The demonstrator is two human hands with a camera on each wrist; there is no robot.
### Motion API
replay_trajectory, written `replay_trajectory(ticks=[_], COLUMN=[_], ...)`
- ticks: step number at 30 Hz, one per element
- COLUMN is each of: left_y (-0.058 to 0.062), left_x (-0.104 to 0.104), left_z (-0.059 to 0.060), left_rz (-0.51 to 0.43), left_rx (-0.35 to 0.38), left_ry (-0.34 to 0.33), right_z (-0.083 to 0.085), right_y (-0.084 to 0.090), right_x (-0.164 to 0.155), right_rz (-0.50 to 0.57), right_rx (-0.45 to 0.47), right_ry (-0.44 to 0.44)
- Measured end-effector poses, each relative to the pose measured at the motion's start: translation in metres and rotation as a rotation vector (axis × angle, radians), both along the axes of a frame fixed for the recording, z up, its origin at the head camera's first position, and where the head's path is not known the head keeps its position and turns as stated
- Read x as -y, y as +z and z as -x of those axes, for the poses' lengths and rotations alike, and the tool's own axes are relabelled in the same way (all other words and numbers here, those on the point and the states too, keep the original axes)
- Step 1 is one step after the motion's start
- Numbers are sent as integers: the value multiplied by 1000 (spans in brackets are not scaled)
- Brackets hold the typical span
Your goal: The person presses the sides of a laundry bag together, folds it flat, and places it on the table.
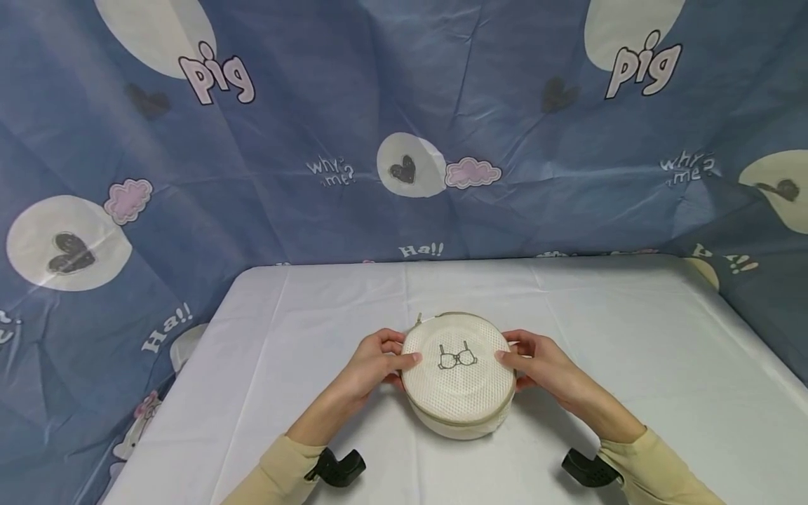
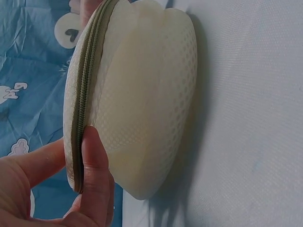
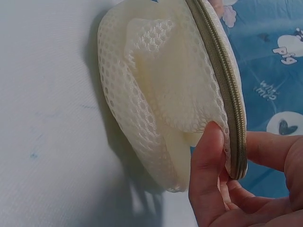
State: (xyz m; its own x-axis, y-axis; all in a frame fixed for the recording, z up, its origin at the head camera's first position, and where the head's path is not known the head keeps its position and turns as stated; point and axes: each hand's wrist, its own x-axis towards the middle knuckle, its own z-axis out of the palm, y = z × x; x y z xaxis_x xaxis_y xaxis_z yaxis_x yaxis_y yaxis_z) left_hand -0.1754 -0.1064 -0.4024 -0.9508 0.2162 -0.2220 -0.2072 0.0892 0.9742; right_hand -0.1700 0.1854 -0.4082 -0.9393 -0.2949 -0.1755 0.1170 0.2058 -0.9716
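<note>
A round cream mesh laundry bag point(image 1: 459, 393) with a bra drawing on its lid is at the middle of the table, its lid facing up. My left hand point(image 1: 379, 361) pinches the lid's left edge, thumb on top and fingers beneath. On the opposite edge, my right hand point(image 1: 536, 365) pinches the rim the same way. A zipper point(image 2: 87, 80) runs round the rim, closed along the stretch in the left wrist view. Below it the mesh side point(image 3: 142, 109) sags in folds close over the table. The zipper pull stands out at the lid's far left.
A white cloth covers the table point(image 1: 303, 322). Behind it and along the left hangs a blue printed curtain point(image 1: 353, 91). Black wrist devices point(image 1: 341, 468) show at both sleeve cuffs.
</note>
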Motion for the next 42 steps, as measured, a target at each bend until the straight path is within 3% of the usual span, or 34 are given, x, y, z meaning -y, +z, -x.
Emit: replay_trajectory(ticks=[27,42], left_y=[-5,-13], left_x=[-2,-2], left_z=[-1,4], left_rz=[36,59], left_rx=[-4,17], left_ry=[-34,-42], right_z=[-1,1], right_y=[-11,-16], right_x=[-3,-5], right_rz=[-18,-34], right_rx=[13,36], right_ry=[23,20])
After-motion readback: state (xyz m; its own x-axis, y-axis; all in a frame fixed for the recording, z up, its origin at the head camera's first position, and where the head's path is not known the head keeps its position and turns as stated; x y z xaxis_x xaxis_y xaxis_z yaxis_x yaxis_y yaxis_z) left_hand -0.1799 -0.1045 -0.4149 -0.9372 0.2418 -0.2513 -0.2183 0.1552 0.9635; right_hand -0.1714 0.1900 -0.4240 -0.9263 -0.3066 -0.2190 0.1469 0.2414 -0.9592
